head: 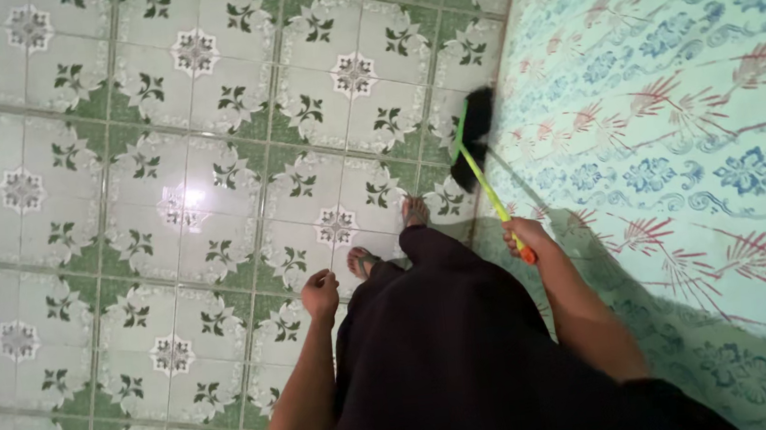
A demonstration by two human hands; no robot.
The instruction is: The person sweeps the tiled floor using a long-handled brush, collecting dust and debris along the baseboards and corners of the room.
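- The broom (479,153) is held in the right hand (520,237), out in front and to the right of the person.
- Its handle is a thin bright green stick with an orange grip at the near end; the orange part shows just below the fist.
- The handle slants up and away from the hand, leaning slightly left, to a black bristle head.
- The bristle head sits at the line where the tiled floor (118,224) meets the patterned covering (676,118) on the right, and lies partly over both.
- The right hand has its fingers wrapped fully round the handle near the orange grip, the forearm reaching forward from the lower right.
- The left hand (320,295) hangs in front of the body on the left, well apart from the broom; its fingers are curled into a loose fist and it holds nothing that can be seen.
- Between the two arms is the person's dark clothing (454,350), filling the lower middle of the view.
- Two bare feet (414,210) show just beyond the dark cloth, one ahead of the other, standing on the tiles near the bristle head.
- The tiles are pale with green leaf and flower patterns and grey joints; a bright glare spot sits left of centre.
- The covering on the right is light green with blue flowers and red fan-like sprays.
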